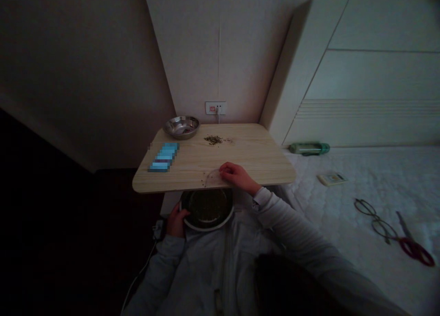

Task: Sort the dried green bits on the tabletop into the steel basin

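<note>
Below the front edge of a small wooden table (254, 153), my left hand (176, 220) grips a wide round bowl (205, 228) by its left side. Dark contents, too dim to make out, fill the bowl, which sits at my lap. My right hand (232, 174) is at the table's front edge with its fingers pinched together. A thin, clear, curved piece (213, 176) shows at its fingertips; its kind is hard to tell. Several small grains lie beside that piece. Farther back on the tabletop is a small pile of dark grains (213, 140).
A steel bowl (168, 129) stands at the table's back left, with a lit, blurred phone (164, 157) in front. A wall socket (215, 108) holds a plug. On the bed at right lie a green bottle (308, 148), a small pale box (332, 178), glasses (377, 220) and scissors (415, 249).
</note>
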`<state>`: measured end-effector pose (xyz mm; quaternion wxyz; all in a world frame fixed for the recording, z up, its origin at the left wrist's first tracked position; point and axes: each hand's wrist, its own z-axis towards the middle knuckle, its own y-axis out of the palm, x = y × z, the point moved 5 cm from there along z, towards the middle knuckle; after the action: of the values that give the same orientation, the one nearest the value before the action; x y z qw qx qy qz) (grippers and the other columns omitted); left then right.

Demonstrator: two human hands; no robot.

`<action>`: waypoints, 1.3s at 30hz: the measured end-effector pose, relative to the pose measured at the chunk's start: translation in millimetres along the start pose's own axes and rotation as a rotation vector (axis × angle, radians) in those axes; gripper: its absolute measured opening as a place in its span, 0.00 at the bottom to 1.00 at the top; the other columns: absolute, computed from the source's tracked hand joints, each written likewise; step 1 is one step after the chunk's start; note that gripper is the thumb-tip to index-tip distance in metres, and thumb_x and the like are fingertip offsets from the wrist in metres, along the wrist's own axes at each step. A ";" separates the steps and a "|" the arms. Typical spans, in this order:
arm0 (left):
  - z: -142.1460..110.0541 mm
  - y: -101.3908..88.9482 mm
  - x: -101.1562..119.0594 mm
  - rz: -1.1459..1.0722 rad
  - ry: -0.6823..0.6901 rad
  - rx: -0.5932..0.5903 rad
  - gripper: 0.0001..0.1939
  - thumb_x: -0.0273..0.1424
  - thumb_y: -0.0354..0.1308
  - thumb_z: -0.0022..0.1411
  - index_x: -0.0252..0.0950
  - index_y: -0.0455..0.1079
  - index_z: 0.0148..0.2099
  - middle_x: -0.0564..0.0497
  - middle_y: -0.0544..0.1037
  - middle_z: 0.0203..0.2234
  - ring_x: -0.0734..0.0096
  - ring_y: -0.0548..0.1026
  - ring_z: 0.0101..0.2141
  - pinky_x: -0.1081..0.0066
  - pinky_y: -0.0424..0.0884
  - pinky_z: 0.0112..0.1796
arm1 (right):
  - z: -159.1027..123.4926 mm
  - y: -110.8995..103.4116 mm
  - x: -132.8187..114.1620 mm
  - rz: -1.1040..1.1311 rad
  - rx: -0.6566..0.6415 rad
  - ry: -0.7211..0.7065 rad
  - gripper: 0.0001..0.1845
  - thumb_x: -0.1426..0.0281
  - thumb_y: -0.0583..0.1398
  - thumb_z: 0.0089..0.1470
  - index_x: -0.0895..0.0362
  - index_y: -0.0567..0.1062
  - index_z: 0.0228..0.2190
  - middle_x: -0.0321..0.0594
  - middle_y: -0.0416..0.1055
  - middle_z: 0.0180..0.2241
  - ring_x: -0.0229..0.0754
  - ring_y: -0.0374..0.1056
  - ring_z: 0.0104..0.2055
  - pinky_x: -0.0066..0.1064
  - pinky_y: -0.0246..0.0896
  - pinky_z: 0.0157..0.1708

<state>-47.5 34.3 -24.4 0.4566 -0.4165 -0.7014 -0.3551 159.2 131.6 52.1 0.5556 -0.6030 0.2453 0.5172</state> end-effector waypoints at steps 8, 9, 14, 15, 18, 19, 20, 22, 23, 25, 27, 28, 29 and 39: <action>-4.9 3.9 8.9 0.000 -0.011 -0.016 0.14 0.25 0.52 0.29 0.34 0.70 0.26 0.54 0.72 0.19 0.69 0.68 0.25 0.71 0.62 0.26 | -1.4 0.2 -4.0 0.005 -0.013 0.008 0.09 0.68 0.53 0.42 0.59 0.67 0.28 0.31 0.63 0.20 0.30 0.57 0.22 0.22 0.50 0.23; -4.9 3.5 8.3 -0.003 -0.015 -0.006 0.14 0.25 0.52 0.29 0.34 0.69 0.26 0.55 0.72 0.19 0.69 0.68 0.25 0.71 0.62 0.27 | -1.4 0.2 -4.0 0.006 -0.014 0.010 0.09 0.68 0.53 0.42 0.59 0.67 0.28 0.31 0.63 0.20 0.30 0.57 0.22 0.22 0.50 0.23; -2.5 1.3 1.9 -0.015 -0.006 0.014 0.14 0.26 0.53 0.30 0.34 0.70 0.27 0.55 0.72 0.20 0.70 0.68 0.25 0.71 0.62 0.28 | -1.1 0.7 -3.3 0.009 -0.032 -0.001 0.09 0.68 0.54 0.41 0.59 0.67 0.28 0.31 0.63 0.20 0.31 0.57 0.23 0.23 0.50 0.24; -2.1 1.2 0.9 -0.021 -0.006 0.009 0.15 0.26 0.53 0.30 0.34 0.70 0.27 0.55 0.73 0.20 0.70 0.68 0.25 0.71 0.62 0.29 | -0.9 0.9 -3.1 0.013 -0.034 -0.001 0.09 0.68 0.54 0.41 0.59 0.67 0.27 0.31 0.63 0.19 0.31 0.57 0.22 0.23 0.50 0.24; -1.8 1.3 -0.5 -0.039 -0.011 -0.006 0.17 0.25 0.53 0.31 0.34 0.70 0.30 0.55 0.73 0.20 0.70 0.68 0.26 0.72 0.62 0.29 | 0.4 1.3 -2.9 0.037 -0.014 0.002 0.09 0.68 0.53 0.41 0.59 0.67 0.28 0.31 0.64 0.20 0.31 0.56 0.22 0.23 0.50 0.24; -2.0 1.2 -0.5 -0.047 -0.011 -0.004 0.17 0.25 0.53 0.31 0.34 0.70 0.31 0.55 0.73 0.20 0.70 0.68 0.25 0.72 0.62 0.28 | 1.0 1.5 -2.9 0.043 0.001 0.006 0.10 0.68 0.53 0.41 0.59 0.66 0.29 0.31 0.64 0.20 0.31 0.56 0.22 0.23 0.50 0.24; -2.3 1.4 -0.6 -0.050 -0.017 -0.009 0.18 0.25 0.53 0.32 0.34 0.70 0.32 0.55 0.73 0.20 0.70 0.68 0.25 0.71 0.62 0.28 | 1.5 2.1 -2.9 0.046 0.012 0.011 0.10 0.68 0.53 0.41 0.59 0.66 0.29 0.31 0.64 0.20 0.31 0.56 0.22 0.23 0.50 0.23; -3.0 2.5 -1.1 -0.052 -0.033 -0.024 0.19 0.25 0.53 0.32 0.34 0.70 0.33 0.54 0.73 0.20 0.70 0.68 0.25 0.71 0.62 0.27 | 2.3 4.3 -3.3 0.034 0.015 0.018 0.10 0.68 0.53 0.42 0.59 0.66 0.30 0.31 0.64 0.20 0.30 0.56 0.22 0.23 0.50 0.23; -3.3 2.9 -1.2 -0.054 -0.040 -0.027 0.19 0.25 0.53 0.32 0.33 0.70 0.33 0.55 0.72 0.19 0.70 0.68 0.24 0.71 0.62 0.27 | 2.4 5.4 -3.6 0.022 0.011 0.017 0.11 0.67 0.53 0.42 0.59 0.66 0.30 0.31 0.64 0.20 0.30 0.56 0.21 0.23 0.49 0.23; -4.1 3.7 -1.1 -0.063 -0.054 -0.030 0.21 0.25 0.52 0.32 0.33 0.69 0.34 0.55 0.72 0.17 0.70 0.68 0.23 0.71 0.62 0.26 | 2.2 6.5 -3.9 -0.003 0.006 0.014 0.11 0.67 0.53 0.41 0.59 0.67 0.30 0.31 0.64 0.20 0.30 0.55 0.21 0.22 0.49 0.22; -4.5 3.5 0.4 -0.073 -0.051 -0.016 0.21 0.25 0.52 0.31 0.33 0.69 0.35 0.56 0.71 0.16 0.71 0.68 0.22 0.72 0.62 0.26 | 1.5 6.1 -3.6 -0.008 0.007 0.012 0.10 0.67 0.53 0.41 0.59 0.67 0.29 0.31 0.63 0.19 0.30 0.55 0.21 0.22 0.49 0.22; -4.7 3.5 1.5 -0.075 -0.047 -0.014 0.21 0.25 0.52 0.31 0.33 0.69 0.34 0.56 0.71 0.17 0.71 0.68 0.22 0.72 0.62 0.26 | 1.2 5.8 -3.4 -0.002 0.006 0.010 0.10 0.67 0.53 0.41 0.59 0.67 0.29 0.31 0.63 0.19 0.30 0.55 0.21 0.22 0.49 0.22; -4.8 3.6 2.6 -0.074 -0.044 -0.014 0.20 0.24 0.53 0.31 0.33 0.70 0.33 0.56 0.72 0.17 0.71 0.68 0.23 0.72 0.62 0.27 | 0.9 5.6 -3.2 0.004 0.004 0.008 0.10 0.67 0.53 0.42 0.59 0.67 0.29 0.31 0.63 0.19 0.30 0.55 0.21 0.22 0.49 0.23; -5.4 3.8 3.5 -0.060 -0.037 0.014 0.20 0.25 0.53 0.31 0.33 0.70 0.33 0.55 0.72 0.19 0.71 0.68 0.24 0.72 0.61 0.27 | 0.0 6.4 -3.1 0.022 -0.024 0.017 0.10 0.67 0.54 0.41 0.59 0.67 0.29 0.31 0.63 0.19 0.30 0.55 0.21 0.22 0.49 0.23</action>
<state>-43.0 32.0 -18.9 0.4357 -0.3986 -0.7242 -0.3562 152.6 129.1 52.2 0.5404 -0.6112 0.2504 0.5213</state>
